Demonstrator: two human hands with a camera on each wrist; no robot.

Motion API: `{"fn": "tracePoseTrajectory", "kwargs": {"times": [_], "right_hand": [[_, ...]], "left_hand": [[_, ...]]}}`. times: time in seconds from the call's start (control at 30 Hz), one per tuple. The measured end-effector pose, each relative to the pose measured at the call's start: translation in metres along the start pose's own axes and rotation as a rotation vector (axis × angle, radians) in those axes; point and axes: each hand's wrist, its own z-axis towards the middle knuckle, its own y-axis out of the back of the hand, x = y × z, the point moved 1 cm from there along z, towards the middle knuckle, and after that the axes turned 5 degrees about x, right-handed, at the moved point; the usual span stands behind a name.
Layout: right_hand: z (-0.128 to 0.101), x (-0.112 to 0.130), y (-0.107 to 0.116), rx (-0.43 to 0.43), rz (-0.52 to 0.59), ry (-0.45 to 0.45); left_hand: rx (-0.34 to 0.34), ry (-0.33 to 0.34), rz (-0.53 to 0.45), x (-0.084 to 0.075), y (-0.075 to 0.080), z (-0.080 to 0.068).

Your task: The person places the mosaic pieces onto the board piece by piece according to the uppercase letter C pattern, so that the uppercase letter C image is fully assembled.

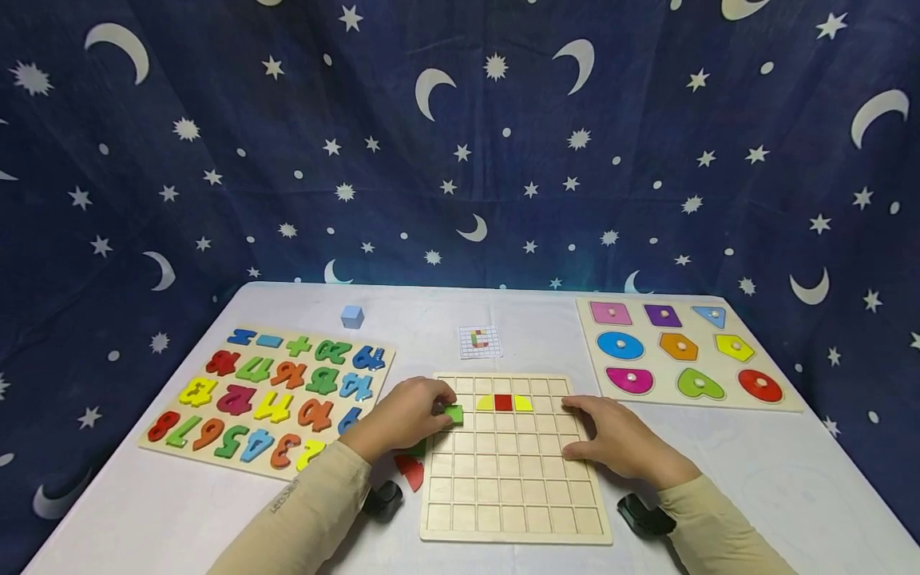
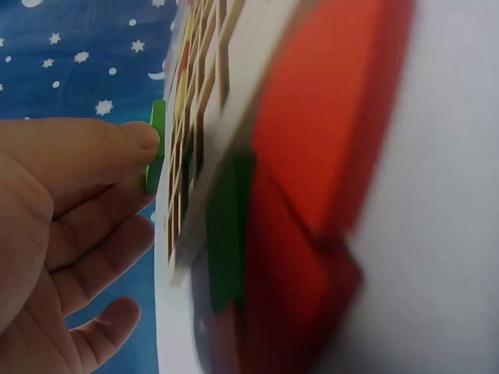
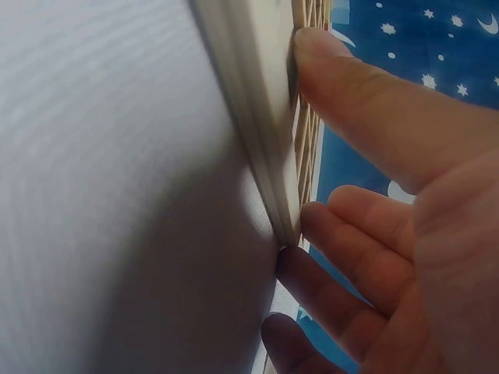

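Left hand [image 1: 402, 415] pinches a green tile [image 1: 454, 414] at the grid board's [image 1: 513, 511] left edge; right hand [image 1: 618, 438] lies flat, steadying. Three tiles [image 1: 503, 402] placed; most cells bare.

Grid board [image 1: 513, 479] rows lie open below the hands [image 1: 402, 415]

Green square tile [image 1: 454, 414] at the left edge of the wooden grid board [image 1: 513, 495].
Tile small, bright green, pinched in the left hand [image 1: 402, 419], lying over the board's second row. Board pale wood, flat on the table, with yellow, red, yellow pieces [image 1: 503, 402] in that same row; right hand [image 1: 621, 439] rests on its right edge.
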Motion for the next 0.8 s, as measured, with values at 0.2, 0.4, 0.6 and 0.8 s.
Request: {"fn": "tracePoseTrajectory", "kwargs": {"times": [0.2, 0.4, 0.6, 0.8], "right_hand": [[0.000, 0.000, -0.001, 0.002, 0.007, 0.002], [0.000, 0.000, -0.001, 0.004, 0.012, -0.003], [0.000, 0.001, -0.001, 0.005, 0.015, -0.003], [0.000, 0.000, -0.001, 0.006, 0.017, -0.003]], "left_hand": [[0.000, -0.022, 0.005, -0.010, -0.004, 0.006], [-0.011, -0.067, 0.072, -0.018, -0.008, 0.012], [-0.026, -0.101, 0.136, -0.025, -0.009, 0.018], [-0.002, -0.075, 0.132, -0.029, -0.013, 0.022]]}}
